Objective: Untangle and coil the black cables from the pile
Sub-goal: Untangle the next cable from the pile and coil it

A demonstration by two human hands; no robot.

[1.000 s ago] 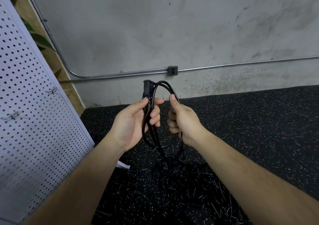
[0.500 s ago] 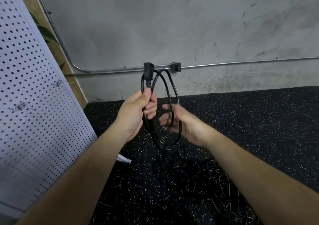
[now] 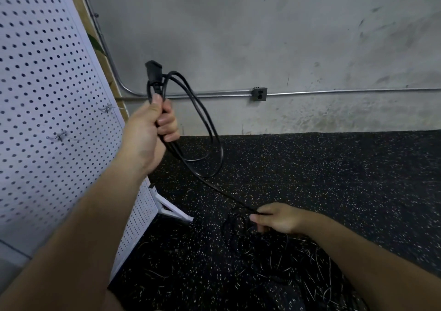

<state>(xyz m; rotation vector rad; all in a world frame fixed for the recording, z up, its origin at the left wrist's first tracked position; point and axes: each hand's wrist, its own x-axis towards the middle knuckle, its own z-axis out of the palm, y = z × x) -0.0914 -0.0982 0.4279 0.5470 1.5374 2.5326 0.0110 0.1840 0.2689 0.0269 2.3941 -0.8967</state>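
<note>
My left hand [image 3: 152, 129] is raised and grips a black power cable [image 3: 210, 129] wound in a couple of loops, its plug end [image 3: 154, 70] sticking up above my fist. From the loops the cable runs taut down and to the right to my right hand [image 3: 274, 218], which pinches it low over the floor. Below that hand lies the pile of tangled black cables [image 3: 274, 258], hard to tell apart from the dark speckled floor.
A white pegboard panel [image 3: 47, 119] with metal hooks stands close on the left, its foot [image 3: 171, 209] reaching toward the pile. The concrete wall behind carries a metal conduit and an outlet box [image 3: 259, 94]. Black speckled rubber flooring [image 3: 346, 179] spreads to the right.
My right hand has left the loops and dropped down the cable to just above the pile. My left hand has lifted the coil higher and to the left.
</note>
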